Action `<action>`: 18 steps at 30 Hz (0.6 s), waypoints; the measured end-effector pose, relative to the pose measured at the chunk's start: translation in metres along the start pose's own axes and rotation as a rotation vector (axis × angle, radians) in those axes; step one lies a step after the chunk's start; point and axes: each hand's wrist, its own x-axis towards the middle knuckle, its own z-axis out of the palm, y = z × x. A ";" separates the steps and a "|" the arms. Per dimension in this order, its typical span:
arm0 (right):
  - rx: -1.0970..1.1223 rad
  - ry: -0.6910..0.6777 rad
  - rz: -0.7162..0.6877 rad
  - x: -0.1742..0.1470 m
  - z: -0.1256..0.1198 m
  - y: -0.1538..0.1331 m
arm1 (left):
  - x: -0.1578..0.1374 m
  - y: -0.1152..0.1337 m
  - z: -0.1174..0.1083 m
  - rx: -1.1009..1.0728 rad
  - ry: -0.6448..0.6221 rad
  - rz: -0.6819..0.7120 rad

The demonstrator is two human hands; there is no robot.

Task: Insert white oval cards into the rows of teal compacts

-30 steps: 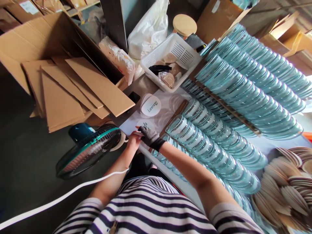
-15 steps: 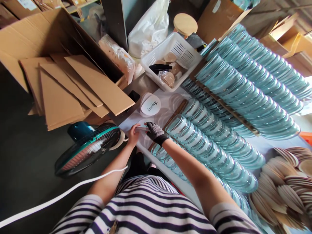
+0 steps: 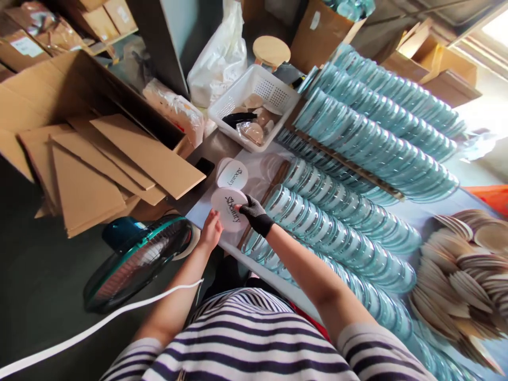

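Head view: the left hand and gloved right hand are clamping fingers on a printed disc between them, while a second disc is lying just beyond those fingers.

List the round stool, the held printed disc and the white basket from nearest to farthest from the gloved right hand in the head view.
1. Printed disc: in the right hand, to its left.
2. White basket: ahead of the hand, beyond the disc.
3. Round stool: farther ahead, behind the basket.
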 end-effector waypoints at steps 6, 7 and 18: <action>0.004 0.198 0.018 -0.071 -0.029 -0.019 | -0.038 0.021 0.028 0.099 -0.096 -0.109; 0.052 0.181 0.041 -0.086 -0.036 -0.020 | -0.043 0.021 0.030 0.147 -0.124 -0.156; 0.551 -0.048 0.166 -0.288 -0.153 0.007 | -0.114 -0.060 0.104 0.801 -0.537 -0.385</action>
